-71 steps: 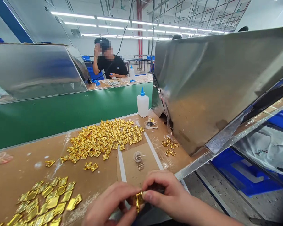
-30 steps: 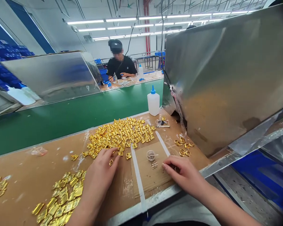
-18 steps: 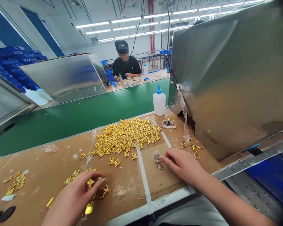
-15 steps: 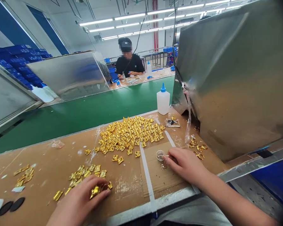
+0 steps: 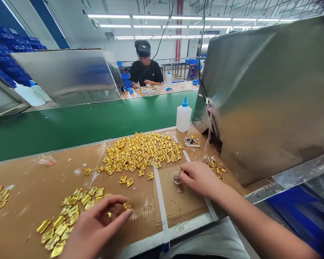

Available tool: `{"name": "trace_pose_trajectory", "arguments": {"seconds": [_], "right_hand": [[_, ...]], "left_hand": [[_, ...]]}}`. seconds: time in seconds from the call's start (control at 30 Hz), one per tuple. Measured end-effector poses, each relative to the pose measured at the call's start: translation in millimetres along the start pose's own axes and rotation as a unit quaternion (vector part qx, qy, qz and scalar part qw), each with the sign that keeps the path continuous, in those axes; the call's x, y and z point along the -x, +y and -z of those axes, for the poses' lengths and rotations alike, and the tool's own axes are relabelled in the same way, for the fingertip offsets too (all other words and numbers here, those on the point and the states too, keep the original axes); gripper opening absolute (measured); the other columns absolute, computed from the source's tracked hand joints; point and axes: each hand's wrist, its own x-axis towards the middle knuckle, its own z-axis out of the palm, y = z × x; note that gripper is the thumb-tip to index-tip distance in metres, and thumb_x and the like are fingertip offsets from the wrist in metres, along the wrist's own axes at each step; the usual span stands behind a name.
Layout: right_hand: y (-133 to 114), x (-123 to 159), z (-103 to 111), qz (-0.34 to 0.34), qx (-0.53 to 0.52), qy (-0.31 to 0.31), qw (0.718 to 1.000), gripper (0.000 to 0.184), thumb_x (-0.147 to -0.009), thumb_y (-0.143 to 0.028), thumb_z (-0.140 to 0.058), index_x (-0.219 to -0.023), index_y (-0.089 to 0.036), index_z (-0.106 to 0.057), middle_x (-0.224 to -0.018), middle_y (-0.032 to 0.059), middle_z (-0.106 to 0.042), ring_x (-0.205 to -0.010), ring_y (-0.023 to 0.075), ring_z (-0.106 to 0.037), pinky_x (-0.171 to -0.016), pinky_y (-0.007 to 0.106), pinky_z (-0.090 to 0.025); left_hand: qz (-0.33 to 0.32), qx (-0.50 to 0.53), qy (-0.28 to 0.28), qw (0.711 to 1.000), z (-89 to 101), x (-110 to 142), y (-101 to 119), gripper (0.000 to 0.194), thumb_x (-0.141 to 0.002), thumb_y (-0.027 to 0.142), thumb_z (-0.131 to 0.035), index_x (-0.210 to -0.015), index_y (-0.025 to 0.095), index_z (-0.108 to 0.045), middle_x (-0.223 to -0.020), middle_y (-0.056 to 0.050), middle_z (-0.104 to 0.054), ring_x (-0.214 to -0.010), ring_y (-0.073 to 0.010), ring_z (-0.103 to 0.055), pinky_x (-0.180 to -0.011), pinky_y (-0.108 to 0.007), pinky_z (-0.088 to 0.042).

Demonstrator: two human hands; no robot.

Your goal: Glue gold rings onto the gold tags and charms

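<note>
My left hand (image 5: 94, 226) hovers low over the near edge of the brown work board (image 5: 43, 180). Its fingers are arched and apart, and its fingertips rest beside a small heap of flat gold pieces (image 5: 70, 212). One gold piece (image 5: 108, 214) shows in the gap under the palm. My right hand (image 5: 199, 178) rests on the cardboard patch (image 5: 178, 201), its fingers pinched together at the rim of a small clear cup (image 5: 175, 177), apparently on a thin stick. A large spread of gold pieces (image 5: 140, 153) lies further back.
A white glue bottle with a blue cap (image 5: 183, 116) stands at the board's far edge beside a green conveyor belt (image 5: 83, 122). A big metal hood (image 5: 267, 97) rises at the right, with gold rings (image 5: 217, 168) at its foot. A person (image 5: 145, 70) works across the belt.
My left hand picked up a gold piece from the large spread, carried it to the near heap and has opened over it. My right hand reached to the clear cup and pinched shut there.
</note>
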Motion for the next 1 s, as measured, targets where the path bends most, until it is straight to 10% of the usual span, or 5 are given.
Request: {"name": "trace_pose_trajectory", "arguments": {"seconds": [0.3,1.0], "right_hand": [[-1,-4,-5,0.066,0.030,0.037,0.997,0.031,-0.100,-0.026,-0.054,-0.071,-0.018,-0.057,-0.072,0.0004,-0.061,-0.063,0.0130,-0.047,-0.059,0.030,-0.017],[8,-5,-13,0.027,-0.061,0.037,0.997,0.034,-0.098,-0.028,-0.056,-0.066,-0.018,-0.056,-0.065,-0.0024,-0.057,-0.062,0.0119,-0.043,-0.058,0.028,-0.019]], "left_hand": [[0.055,0.363,-0.126,0.921,-92.4,-8,40,0.033,-0.062,0.024,-0.093,-0.092,0.018,-0.080,-0.083,-0.004,-0.077,-0.076,-0.0176,-0.070,-0.068,-0.024,-0.059],[0.094,0.318,-0.197,0.923,-105.5,-19,30,0.043,-0.069,0.032,-0.093,-0.108,0.020,-0.082,-0.084,-0.006,-0.084,-0.080,-0.0202,-0.079,-0.076,-0.026,-0.063]]}}
